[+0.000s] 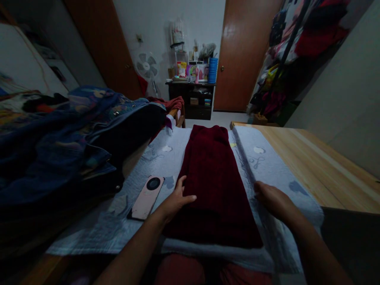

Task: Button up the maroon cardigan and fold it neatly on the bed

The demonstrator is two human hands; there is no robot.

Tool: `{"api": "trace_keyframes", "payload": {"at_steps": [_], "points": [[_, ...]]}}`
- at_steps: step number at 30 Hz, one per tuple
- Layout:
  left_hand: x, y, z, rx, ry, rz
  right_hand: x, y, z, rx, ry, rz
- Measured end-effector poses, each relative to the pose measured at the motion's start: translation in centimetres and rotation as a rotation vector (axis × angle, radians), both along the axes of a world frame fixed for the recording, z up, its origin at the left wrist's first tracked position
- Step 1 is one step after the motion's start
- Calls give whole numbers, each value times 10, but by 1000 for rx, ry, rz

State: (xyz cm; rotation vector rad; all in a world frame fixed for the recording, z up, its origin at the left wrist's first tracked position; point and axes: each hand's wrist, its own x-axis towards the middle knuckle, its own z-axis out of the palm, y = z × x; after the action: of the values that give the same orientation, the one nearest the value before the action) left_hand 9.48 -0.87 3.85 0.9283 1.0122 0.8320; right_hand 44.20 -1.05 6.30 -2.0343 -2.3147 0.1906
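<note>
A dark red folded garment (212, 174) lies lengthwise on a pale blue-grey printed cloth (175, 247). My left hand (177, 200) rests at the garment's left edge, thumb and fingers spread, the thumb on the fabric. To the right of the garment is my right hand (271, 198), its fingers curled closed over the pale cloth beside a long crease. What those fingers hold, if anything, is hidden. A pink phone (147, 198) with a round black camera ring lies face down on the cloth, left of my left hand.
Denim clothes (59, 146) and a dark garment (130, 138) are heaped on the left. A wooden board (326, 166) extends to the right under the cloth. Farther back stand a fan (147, 65), a dark cabinet (191, 109) and a brown door (247, 55). Clothes (319, 41) hang at upper right.
</note>
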Motion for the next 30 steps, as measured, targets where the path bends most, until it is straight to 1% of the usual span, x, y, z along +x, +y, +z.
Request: {"api": "trace_keyframes", "payload": {"at_steps": [2, 3, 5, 6, 7, 9, 10, 12, 14, 16, 18, 21, 22, 23, 25, 27, 28, 30], "points": [[-1, -6, 3, 87, -7, -63, 2, -5, 0, 39, -25, 38], [-1, -8, 5, 133, -15, -108, -3, -6, 1, 47, -27, 69], [3, -10, 7, 207, -21, -172, -20, -5, 6, 41, 18, 145], [6, -11, 9, 230, -11, -173, -33, -4, 8, 36, 81, 185], [10, -10, 10, 246, 2, -148, -46, -4, 11, 36, 143, 214], [21, -8, 11, 272, 22, -57, -73, -5, 12, 25, 285, 312], [26, -7, 11, 287, 25, -4, -86, -6, 11, 41, 349, 334], [35, -4, 12, 337, 28, 83, -105, -9, 4, 53, 411, 360], [42, -3, 14, 405, 60, 124, -115, -9, -4, 60, 436, 348], [45, -4, 19, 478, 131, 119, -116, -7, -9, 55, 470, 310], [46, -6, 26, 543, 220, 44, -110, -3, -8, 65, 560, 245], [44, -1, 35, 637, 319, -125, -90, 4, 0, 118, 814, 102], [43, 6, 36, 667, 339, -140, -82, 7, 3, 136, 915, 47], [42, 15, 34, 696, 361, -119, -73, 10, 6, 155, 1017, -10], [39, 43, 26, 735, 436, 0, -56, 18, 9, 178, 1207, -133], [35, 77, 13, 736, 597, 136, -40, 27, 10, 190, 1367, -252], [34, 95, 5, 723, 688, 167, -32, 32, 9, 202, 1436, -304], [33, 129, -10, 722, 850, 131, -16, 40, 8, 246, 1550, -396]]}}
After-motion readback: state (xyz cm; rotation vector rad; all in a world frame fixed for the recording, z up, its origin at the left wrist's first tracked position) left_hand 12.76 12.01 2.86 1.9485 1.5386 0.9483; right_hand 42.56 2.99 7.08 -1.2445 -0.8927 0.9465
